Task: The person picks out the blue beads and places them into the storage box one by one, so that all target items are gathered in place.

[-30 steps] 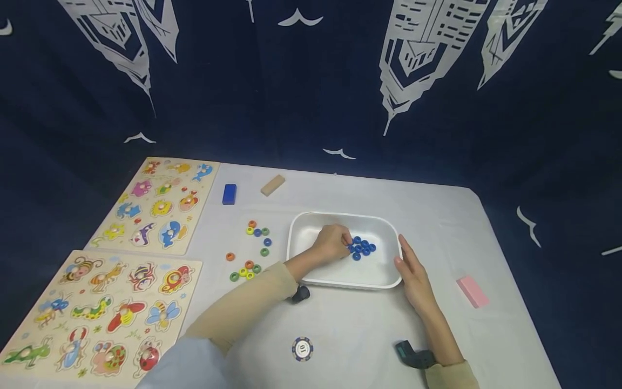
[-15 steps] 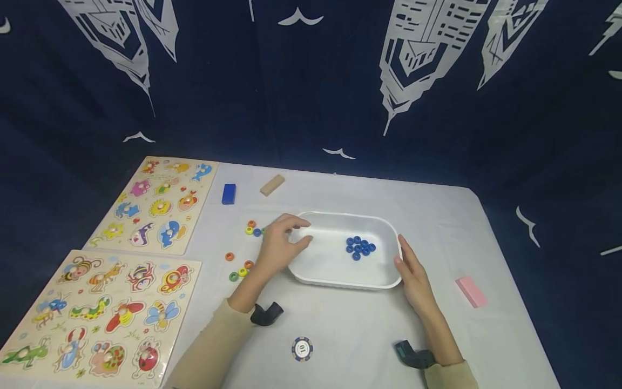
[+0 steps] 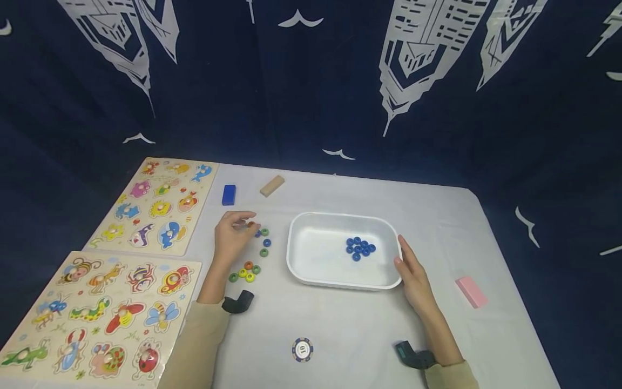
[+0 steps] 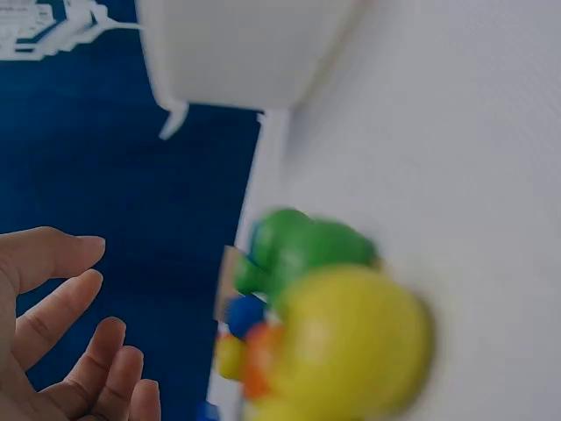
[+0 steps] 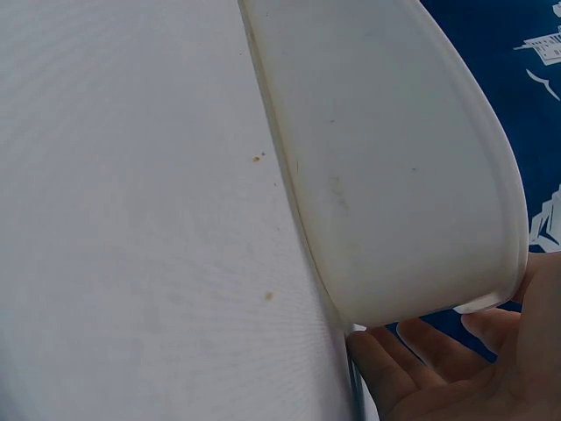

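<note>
My left hand (image 3: 229,240) is over the loose beads left of the tray, thumb and index finger spread apart around an orange bead (image 3: 251,223). In the left wrist view its loosely bent fingers (image 4: 83,351) hold nothing. Beside it lie green, blue, orange and yellow beads (image 3: 250,277); the hand covers a few. At the right end of the white tray (image 3: 316,270), my right hand (image 3: 417,278) holds the rim, thumb at the edge and fingers along the outer wall. A cluster of blue beads (image 3: 358,249) sits inside the tray, right of its middle.
Two wooden picture puzzle boards (image 3: 121,319) lie on the left. Behind the beads are a blue block (image 3: 229,195) and a tan block (image 3: 272,186). A pink block (image 3: 471,292) is at right, and a round chip (image 3: 302,350) marked 10 lies in front.
My left hand has come out of the tray from beside the blue beads and moved left to the loose beads, its fingers spreading. The right hand and tray stay put.
</note>
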The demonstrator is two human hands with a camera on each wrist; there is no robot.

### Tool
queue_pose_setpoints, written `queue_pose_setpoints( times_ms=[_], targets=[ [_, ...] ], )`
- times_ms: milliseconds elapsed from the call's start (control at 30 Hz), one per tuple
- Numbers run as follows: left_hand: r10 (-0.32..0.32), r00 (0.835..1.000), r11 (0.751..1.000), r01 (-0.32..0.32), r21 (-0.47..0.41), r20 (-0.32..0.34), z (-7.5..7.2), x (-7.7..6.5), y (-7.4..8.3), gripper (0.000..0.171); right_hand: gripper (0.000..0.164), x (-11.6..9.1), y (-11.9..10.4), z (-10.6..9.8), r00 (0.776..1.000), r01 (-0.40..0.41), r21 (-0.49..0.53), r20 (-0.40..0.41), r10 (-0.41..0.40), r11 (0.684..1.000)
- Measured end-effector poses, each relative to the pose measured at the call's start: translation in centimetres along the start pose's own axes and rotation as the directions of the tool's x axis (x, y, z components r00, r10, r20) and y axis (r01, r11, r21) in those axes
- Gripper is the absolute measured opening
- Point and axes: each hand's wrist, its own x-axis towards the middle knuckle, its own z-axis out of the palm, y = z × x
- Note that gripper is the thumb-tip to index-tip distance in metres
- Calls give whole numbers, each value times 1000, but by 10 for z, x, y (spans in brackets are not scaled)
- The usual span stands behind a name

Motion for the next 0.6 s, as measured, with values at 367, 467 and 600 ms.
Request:
queue_pose_setpoints(
  times_ms=[367, 467, 600],
  targets=[
    [-47, 993, 981, 26, 193, 108, 10, 3, -36, 28, 50, 3, 14, 0, 1000, 4, -5, -4, -4, 1000],
    [0, 995, 967, -25, 255, 100, 12, 3, -39, 29, 50, 4, 19, 1, 1000, 13, -2, -9, -13, 1000],
    [26, 996, 950, -50, 308, 83, 14, 2, -39, 29, 50, 5, 20, 1, 1000, 17, 8, -11, -17, 1000]
  ],
)
